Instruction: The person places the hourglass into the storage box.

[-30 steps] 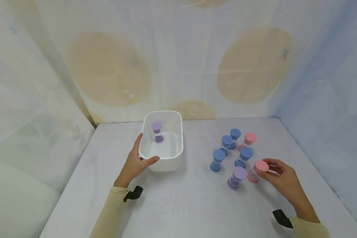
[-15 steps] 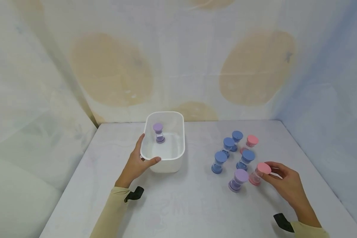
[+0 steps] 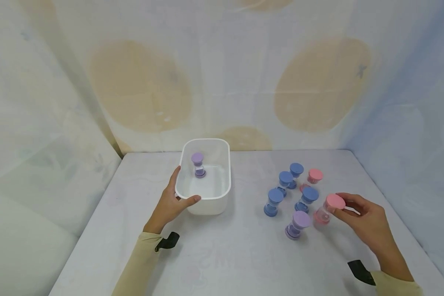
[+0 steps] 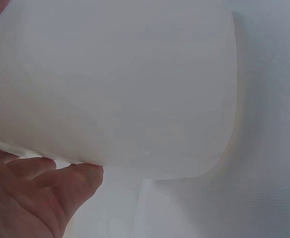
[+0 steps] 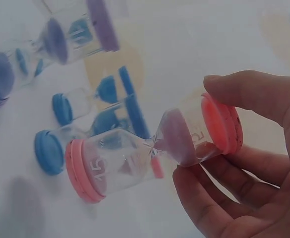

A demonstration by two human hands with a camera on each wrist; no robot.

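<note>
My right hand (image 3: 355, 210) pinches the top cap of a pink sand timer (image 3: 327, 208) and holds it tilted, lifted off the table; the right wrist view shows this pink sand timer (image 5: 150, 148) marked 15, held by thumb and fingers (image 5: 244, 94). My left hand (image 3: 170, 201) grips the near left corner of a white tub (image 3: 225, 181), thumb over its rim; in the left wrist view the tub's wall (image 4: 125, 89) fills the frame above my thumb (image 4: 70, 183). A purple sand timer (image 3: 198, 164) stands upright inside the tub.
On the white table (image 3: 225, 255) stand several blue sand timers (image 3: 274, 201), one purple sand timer (image 3: 297, 224) and another pink sand timer (image 3: 312, 177), clustered right of the tub. Fabric walls close in the back and both sides.
My right hand has raised the pink sand timer off the table and drawn it slightly right. The left hand and tub have stayed put.
</note>
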